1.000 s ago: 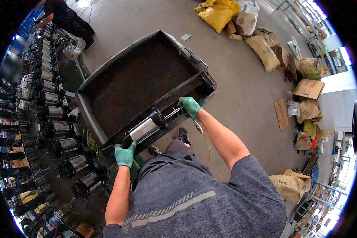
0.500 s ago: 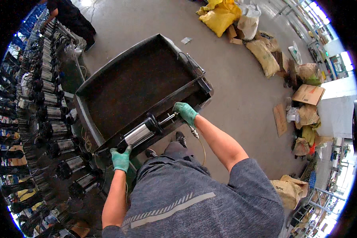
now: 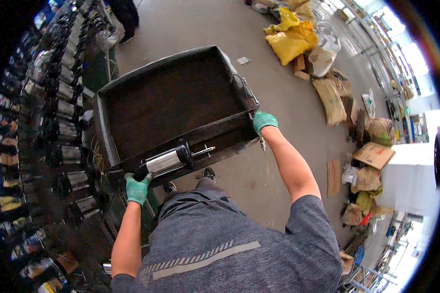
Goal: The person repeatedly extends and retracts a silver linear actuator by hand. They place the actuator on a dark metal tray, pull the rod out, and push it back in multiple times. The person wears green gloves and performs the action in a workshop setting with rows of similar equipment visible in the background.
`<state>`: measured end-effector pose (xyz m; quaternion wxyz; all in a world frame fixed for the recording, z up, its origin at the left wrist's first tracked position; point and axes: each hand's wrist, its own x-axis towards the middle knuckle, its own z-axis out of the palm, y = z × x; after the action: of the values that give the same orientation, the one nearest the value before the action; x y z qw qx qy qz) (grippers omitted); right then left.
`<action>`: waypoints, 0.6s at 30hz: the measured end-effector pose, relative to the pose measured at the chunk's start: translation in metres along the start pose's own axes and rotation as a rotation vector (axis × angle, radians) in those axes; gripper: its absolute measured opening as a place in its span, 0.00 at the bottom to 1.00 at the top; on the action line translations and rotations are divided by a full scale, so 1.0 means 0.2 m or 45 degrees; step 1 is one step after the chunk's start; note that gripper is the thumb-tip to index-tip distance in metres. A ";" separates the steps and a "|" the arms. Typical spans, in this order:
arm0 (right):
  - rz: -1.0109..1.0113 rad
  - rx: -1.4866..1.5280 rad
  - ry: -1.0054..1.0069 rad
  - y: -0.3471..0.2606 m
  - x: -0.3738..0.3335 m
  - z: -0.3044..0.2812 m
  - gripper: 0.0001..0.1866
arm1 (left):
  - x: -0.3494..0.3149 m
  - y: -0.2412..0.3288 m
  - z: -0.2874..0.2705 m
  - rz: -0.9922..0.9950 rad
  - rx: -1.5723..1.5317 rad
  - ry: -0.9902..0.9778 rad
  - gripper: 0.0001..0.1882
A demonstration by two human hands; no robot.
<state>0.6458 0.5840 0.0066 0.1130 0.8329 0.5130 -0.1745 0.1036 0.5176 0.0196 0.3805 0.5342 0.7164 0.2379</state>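
Observation:
A pneumatic cylinder [image 3: 164,162] with a silver barrel and black end caps lies along the near ledge of a dark metal trough [image 3: 100,124]. Its thin rod [image 3: 203,152] points right and carries a small crosspiece near the tip. My left hand [image 3: 138,188], in a green glove, grips the cylinder's left end cap, thumb on the near side. At the trough's right corner is my right hand [image 3: 265,122], also gloved, its fingers closed round the end of an air hose. A metal hose fitting [image 3: 263,143] hangs below that hand; the gripped part is hidden.
Rows of similar cylinders [image 3: 68,129] stand along the left. A bent metal handle [image 3: 249,93] sits on the trough's right wall. Yellow sacks [image 3: 293,41], tan sacks [image 3: 330,100] and flattened cardboard [image 3: 374,155] lie on the floor at right. A person [image 3: 124,17] stands at far left.
My right hand has moved away from the rod tip, rightward to the trough's corner, taking the hose along. My left hand stays on the cylinder's end. The view has shifted slightly.

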 end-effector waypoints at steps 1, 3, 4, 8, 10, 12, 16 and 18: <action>-0.041 -0.031 0.000 -0.01 0.02 -0.02 0.18 | 0.00 -0.02 0.00 -0.014 0.011 0.007 0.35; -0.157 -0.044 0.029 0.00 0.05 -0.02 0.18 | 0.00 -0.08 -0.01 -0.028 -0.059 0.015 0.37; -0.243 -0.007 0.049 0.02 0.07 -0.01 0.18 | 0.01 -0.14 0.01 0.015 0.054 0.054 0.38; 0.022 0.475 0.253 -0.02 -0.03 0.04 0.24 | -0.02 -0.04 -0.01 -0.131 0.061 -0.007 0.38; 0.099 0.444 0.317 -0.15 -0.13 -0.01 0.20 | -0.04 -0.03 -0.03 -0.129 0.247 -0.030 0.41; -0.082 0.872 0.225 -0.34 -0.32 -0.10 0.15 | -0.06 0.00 -0.10 -0.132 0.378 -0.030 0.35; -0.615 0.972 0.371 -0.78 -0.58 -0.04 0.14 | 0.12 -0.29 -0.30 0.263 0.569 0.301 0.22; -0.735 1.040 0.271 -0.99 -0.69 -0.02 0.15 | 0.19 -0.24 -0.48 0.297 1.073 0.393 0.23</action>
<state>0.4127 0.5623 0.0641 -0.3273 0.6465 0.6208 -0.2991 -0.0065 0.5450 0.0293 -0.0102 0.6776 0.7341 0.0439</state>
